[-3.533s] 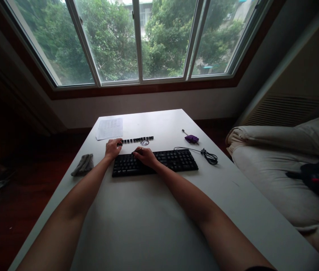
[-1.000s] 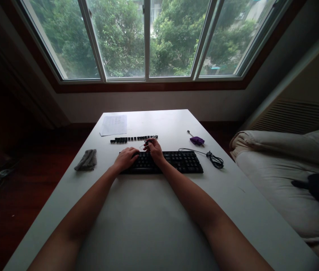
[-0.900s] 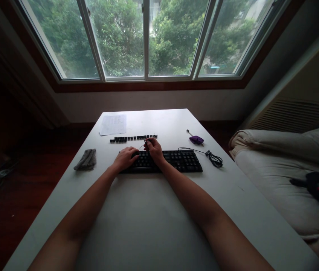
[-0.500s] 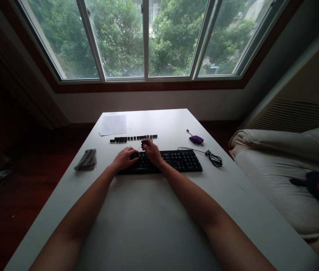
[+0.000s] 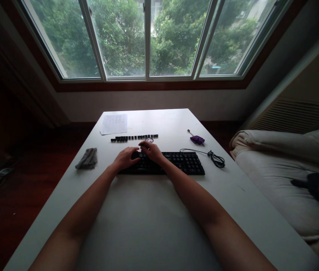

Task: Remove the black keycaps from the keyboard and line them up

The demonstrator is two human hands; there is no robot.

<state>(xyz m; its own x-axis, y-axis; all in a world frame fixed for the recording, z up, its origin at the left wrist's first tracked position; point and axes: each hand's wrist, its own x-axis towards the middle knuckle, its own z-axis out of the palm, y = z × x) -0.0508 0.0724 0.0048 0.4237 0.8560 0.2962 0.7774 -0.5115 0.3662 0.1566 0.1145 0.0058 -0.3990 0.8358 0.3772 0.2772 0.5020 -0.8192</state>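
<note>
A black keyboard (image 5: 183, 162) lies across the white table, several keys at its left hidden beneath my hands. My left hand (image 5: 125, 158) grips its left part, the fingers at the far edge and the thumb on top. Over the keys just beside it, my right hand (image 5: 151, 151) is closed, with fingertips pinched on a small wire keycap puller (image 5: 149, 139). The puller's thin loop sticks out beyond the fingers; the rest is covered. Behind the keyboard runs a row of loose black keycaps (image 5: 133, 137).
A printed sheet (image 5: 114, 124) lies at the far left of the table (image 5: 136, 218). Nearer stands a folded grey cloth (image 5: 87, 158). On the right are a purple cloth-like item with a brush (image 5: 197, 139) and the coiled cable (image 5: 216, 159). A covered sofa (image 5: 272, 169) adjoins the right side.
My right hand has turned over the keys, so the puller's loop now shows on the far side of the fingers. My left hand keeps its place on the keyboard.
</note>
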